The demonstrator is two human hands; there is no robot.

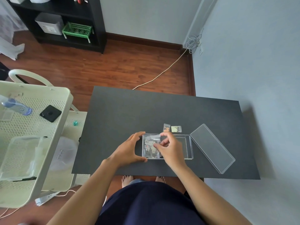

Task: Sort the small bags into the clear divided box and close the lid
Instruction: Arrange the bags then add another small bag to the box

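Black table (123,120); we noted two small bags (172,128) just beyond box (189,148), nearer right hand (168,149), pinching bag; left hand (129,150) spread, bracing box end.

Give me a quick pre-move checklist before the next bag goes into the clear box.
1. Box steadied: ok, left hand braces the left end of the clear box.
2. Current bag placed: not ok, right hand is over the left compartment with a bag at its fingers; whether it is released, cannot tell.
3. Bags left outside: not ok, an orange-filled bag and a pale bag lie on the table behind the box.
4. Right side of the box free: ok, looks empty.
5. Lid at hand: ok, lies open to the right of the box.
6. Divider position: cannot tell.
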